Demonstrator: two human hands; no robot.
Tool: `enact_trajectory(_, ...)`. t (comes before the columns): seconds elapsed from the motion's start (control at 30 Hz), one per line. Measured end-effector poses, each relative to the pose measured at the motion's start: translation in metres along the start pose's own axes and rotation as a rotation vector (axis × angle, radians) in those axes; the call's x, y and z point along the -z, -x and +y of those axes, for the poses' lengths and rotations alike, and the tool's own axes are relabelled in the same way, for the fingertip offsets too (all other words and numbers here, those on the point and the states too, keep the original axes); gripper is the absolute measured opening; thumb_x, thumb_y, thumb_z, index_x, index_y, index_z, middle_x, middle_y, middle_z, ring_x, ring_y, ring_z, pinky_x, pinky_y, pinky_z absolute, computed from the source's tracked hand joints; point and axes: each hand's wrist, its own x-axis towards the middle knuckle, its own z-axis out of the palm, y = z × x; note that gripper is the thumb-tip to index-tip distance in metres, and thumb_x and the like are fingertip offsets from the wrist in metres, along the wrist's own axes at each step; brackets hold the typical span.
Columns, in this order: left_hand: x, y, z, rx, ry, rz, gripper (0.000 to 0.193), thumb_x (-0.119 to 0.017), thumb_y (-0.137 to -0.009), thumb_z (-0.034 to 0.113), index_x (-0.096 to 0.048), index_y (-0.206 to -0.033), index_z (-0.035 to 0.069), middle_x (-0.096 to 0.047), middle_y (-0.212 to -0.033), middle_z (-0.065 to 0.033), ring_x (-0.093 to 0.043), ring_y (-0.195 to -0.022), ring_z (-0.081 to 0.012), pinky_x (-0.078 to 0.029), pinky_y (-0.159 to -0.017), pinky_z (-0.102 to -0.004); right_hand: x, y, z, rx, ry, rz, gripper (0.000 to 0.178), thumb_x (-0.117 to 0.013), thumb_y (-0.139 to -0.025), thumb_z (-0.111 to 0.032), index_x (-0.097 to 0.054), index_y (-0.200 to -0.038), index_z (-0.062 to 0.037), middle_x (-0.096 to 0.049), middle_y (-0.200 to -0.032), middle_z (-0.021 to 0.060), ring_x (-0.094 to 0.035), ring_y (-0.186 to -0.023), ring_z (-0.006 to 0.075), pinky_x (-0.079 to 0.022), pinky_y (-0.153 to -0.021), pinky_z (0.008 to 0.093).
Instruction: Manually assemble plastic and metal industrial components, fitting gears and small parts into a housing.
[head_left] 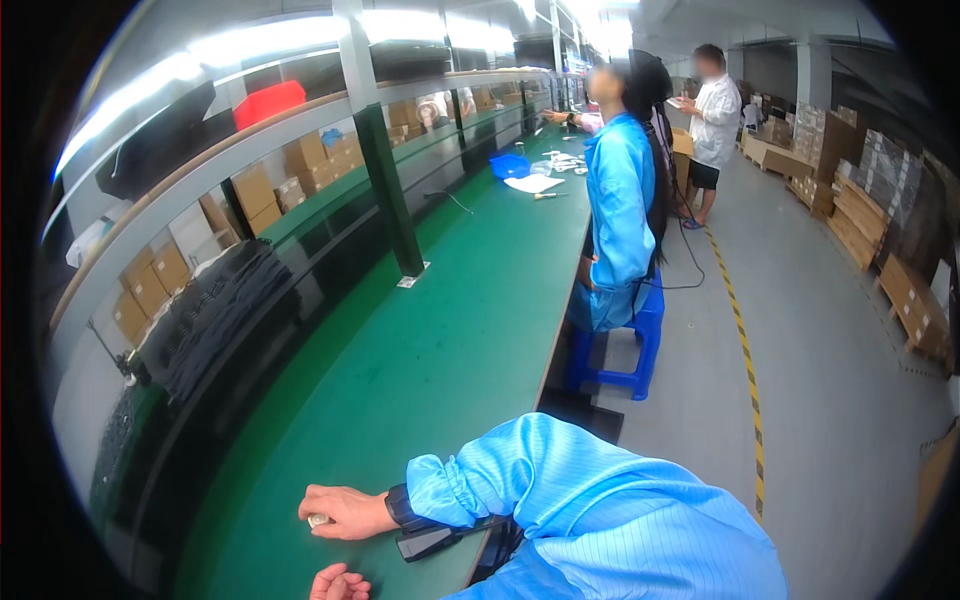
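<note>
Over the near end of the green workbench (430, 370), my right hand (350, 513) is closed on a small round whitish piece (318, 520), most of it hidden by the fingers. A dark band circles that wrist, below a blue striped sleeve (600, 500). My left hand (340, 583) shows at the lower edge, cut off by the picture, with its fingers curled; whatever they hold, if anything, is hidden. Beside my right wrist lies a dark grey, flat, box-like device (426, 542), partly under the sleeve.
Farther along the bench a co-worker in blue (620, 200) sits on a blue stool (640, 340), near a blue tray (510, 166) and loose white parts (565, 160). A post (390, 190) stands on the bench. Another person in white (716, 120) stands beyond. Boxes (915, 300) line the right.
</note>
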Motion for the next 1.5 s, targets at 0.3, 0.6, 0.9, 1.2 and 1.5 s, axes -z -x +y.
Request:
enact_trajectory(0.3,0.008,0.006,0.002,-0.032,0.022,-0.017,0.025,-0.055,-0.093,0.007,-0.057,-0.116,-0.004,-0.064,-0.096,-0.0106,-0.063,-0.083,-0.0158,-0.053,-0.076,-0.0251,-0.010,-0.005,-0.004,0.002,0.003,-0.034,0.023,-0.058,-0.074,-0.003,-0.056,-0.097,-0.0060,-0.052,-0.096,0.0129,-0.055,-0.088,0.0339,-0.045,-0.072,0.0424)
enact_trajectory(0.6,0.007,-0.002,-0.001,-0.042,0.078,-0.035,0.021,-0.052,-0.095,0.013,-0.058,-0.111,0.000,-0.063,-0.088,-0.0071,-0.062,-0.078,-0.0149,-0.051,-0.072,-0.0259,0.000,-0.011,-0.008,0.041,0.042,0.042,0.032,-0.069,-0.075,-0.014,-0.056,-0.102,-0.0041,-0.055,-0.094,0.0136,-0.057,-0.083,0.0271,-0.049,-0.072,0.0362)
enact_trajectory(0.9,0.015,-0.003,-0.003,0.000,0.147,-0.153,0.022,-0.053,-0.096,0.015,-0.056,-0.112,0.000,-0.065,-0.094,-0.0091,-0.065,-0.082,-0.0142,-0.052,-0.074,-0.0232,0.009,-0.011,-0.028,-0.056,-0.036,-0.103,0.030,-0.065,-0.078,-0.002,-0.055,-0.107,-0.0009,-0.054,-0.100,0.0081,-0.056,-0.078,0.0120,-0.046,-0.054,0.0224)
enact_trajectory(1.2,0.014,-0.003,0.000,0.016,0.164,-0.182,0.021,-0.050,-0.097,0.013,-0.056,-0.112,0.001,-0.064,-0.095,-0.0085,-0.065,-0.083,-0.0138,-0.052,-0.074,-0.0230,0.009,-0.011,-0.034,-0.023,-0.039,-0.141,0.034,-0.068,-0.080,-0.004,-0.060,-0.113,-0.0030,-0.056,-0.098,0.0056,-0.054,-0.076,0.0103,-0.047,-0.058,0.0220)
enact_trajectory(1.5,0.010,0.012,0.010,-0.011,-0.002,0.075,0.024,-0.054,-0.094,0.015,-0.056,-0.112,-0.001,-0.063,-0.087,-0.0087,-0.061,-0.075,-0.0147,-0.053,-0.069,-0.0259,-0.016,-0.018,-0.017,0.088,-0.043,-0.077,0.033,-0.067,-0.083,-0.032,-0.061,-0.095,-0.0023,-0.061,-0.086,0.0148,-0.060,-0.077,0.0308,-0.049,-0.066,0.0393)
